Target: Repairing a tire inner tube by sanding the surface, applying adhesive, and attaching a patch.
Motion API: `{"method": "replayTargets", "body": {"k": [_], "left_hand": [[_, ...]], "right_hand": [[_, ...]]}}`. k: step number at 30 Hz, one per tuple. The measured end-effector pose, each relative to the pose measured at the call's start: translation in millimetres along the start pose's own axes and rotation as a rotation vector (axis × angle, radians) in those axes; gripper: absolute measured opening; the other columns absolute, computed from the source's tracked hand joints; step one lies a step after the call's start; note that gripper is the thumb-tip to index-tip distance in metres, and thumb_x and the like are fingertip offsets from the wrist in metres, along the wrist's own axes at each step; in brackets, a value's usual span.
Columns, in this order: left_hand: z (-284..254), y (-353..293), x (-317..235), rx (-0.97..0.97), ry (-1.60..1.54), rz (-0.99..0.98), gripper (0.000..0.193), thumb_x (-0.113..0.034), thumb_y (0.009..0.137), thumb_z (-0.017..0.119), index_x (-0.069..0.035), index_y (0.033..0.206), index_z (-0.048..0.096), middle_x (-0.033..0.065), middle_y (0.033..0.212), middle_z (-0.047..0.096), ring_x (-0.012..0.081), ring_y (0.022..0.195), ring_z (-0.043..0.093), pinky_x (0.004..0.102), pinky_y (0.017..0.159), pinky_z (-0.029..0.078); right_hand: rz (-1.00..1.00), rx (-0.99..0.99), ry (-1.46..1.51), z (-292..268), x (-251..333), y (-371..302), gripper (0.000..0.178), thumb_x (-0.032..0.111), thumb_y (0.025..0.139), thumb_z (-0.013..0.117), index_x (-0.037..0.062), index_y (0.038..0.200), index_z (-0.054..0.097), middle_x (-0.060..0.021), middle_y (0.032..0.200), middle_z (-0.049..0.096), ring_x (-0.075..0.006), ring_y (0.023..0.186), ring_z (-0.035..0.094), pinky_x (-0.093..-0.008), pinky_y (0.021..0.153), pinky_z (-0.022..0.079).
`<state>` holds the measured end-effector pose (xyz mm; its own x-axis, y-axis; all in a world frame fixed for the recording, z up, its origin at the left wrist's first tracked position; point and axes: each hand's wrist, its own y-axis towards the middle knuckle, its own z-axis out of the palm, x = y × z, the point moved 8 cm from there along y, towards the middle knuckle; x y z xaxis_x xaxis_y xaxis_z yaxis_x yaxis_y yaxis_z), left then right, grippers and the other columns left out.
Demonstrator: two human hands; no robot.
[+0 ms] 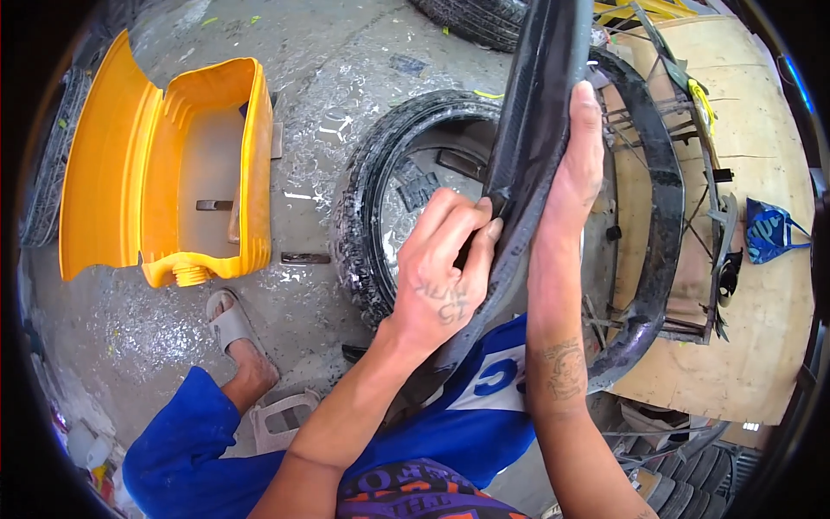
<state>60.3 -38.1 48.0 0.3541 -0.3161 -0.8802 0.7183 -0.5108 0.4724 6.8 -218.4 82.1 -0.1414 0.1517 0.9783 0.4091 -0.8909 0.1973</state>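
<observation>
A long, dark, curved tire [538, 112] stands nearly edge-on before me, rising from my lap past the top of the view. Along its inner channel, my left hand [445, 268] is closed, its thumb and fingertips pinched together against the rubber. Something small and dark may be between those fingertips, but I cannot make out what. Against the tire's right side lies my right hand [577, 164], steadying it with the thumb or a finger pointing up. The rest of its fingers are hidden behind the rubber.
Wet grey floor holds another tire [359, 216] lying flat, and dark blocks such as one block [306, 258]. To the left stands a cut-open yellow jug [256, 164] with cloudy liquid. At right are a black ring [664, 208], a wooden board [752, 320] and a blue bag [768, 232].
</observation>
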Motion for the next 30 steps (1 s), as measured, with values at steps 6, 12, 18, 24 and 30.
{"method": "replayTargets", "body": {"k": [6,12,18,24,30], "left_hand": [[3,-1,-3,0.082,-0.038,-0.059,0.014,0.013,0.088,0.073,0.005,0.098,0.069,0.0114,0.093,0.065,0.016,0.076,0.063,0.0294,0.061,0.048],[-8,-6,4,0.068,0.064,-0.103,0.012,0.012,0.087,0.074,0.005,0.095,0.068,0.0159,0.093,0.067,0.0248,0.079,0.067,0.0334,0.071,0.053],[-4,-14,1,0.083,0.053,-0.184,0.013,0.011,0.088,0.074,0.004,0.096,0.068,0.0127,0.093,0.065,0.0174,0.073,0.061,0.0312,0.065,0.049],[-2,-13,3,0.044,0.055,-0.124,0.012,0.009,0.09,0.074,0.003,0.099,0.07,0.0091,0.093,0.064,0.0146,0.071,0.057,0.0279,0.062,0.044],[-8,11,10,-0.014,0.008,-0.179,0.01,0.006,0.093,0.074,0.004,0.101,0.069,0.0076,0.095,0.063,0.0119,0.075,0.058,0.0269,0.063,0.046]], "right_hand": [[-0.059,-0.057,-0.062,-11,4,2,0.053,0.041,0.112,0.058,0.0001,0.146,0.055,-0.0057,0.126,0.062,-0.0117,0.117,0.056,-0.0263,0.103,0.043],[-0.101,0.009,0.1,17,4,-7,0.062,0.038,0.11,0.064,-0.0027,0.153,0.045,-0.0102,0.132,0.062,-0.013,0.115,0.057,-0.0278,0.099,0.048],[-0.108,-0.005,0.036,7,5,-8,0.068,0.041,0.108,0.065,-0.0044,0.153,0.044,-0.0129,0.133,0.062,-0.0116,0.103,0.061,-0.0265,0.088,0.052],[-0.133,-0.018,0.023,8,3,-3,0.07,0.042,0.106,0.067,-0.0062,0.152,0.044,-0.0104,0.129,0.063,-0.0096,0.095,0.06,-0.0258,0.08,0.051],[-0.161,-0.05,-0.07,17,5,-3,0.064,0.043,0.108,0.066,-0.002,0.15,0.049,-0.0093,0.126,0.063,-0.0117,0.101,0.061,-0.0274,0.09,0.05]]}}
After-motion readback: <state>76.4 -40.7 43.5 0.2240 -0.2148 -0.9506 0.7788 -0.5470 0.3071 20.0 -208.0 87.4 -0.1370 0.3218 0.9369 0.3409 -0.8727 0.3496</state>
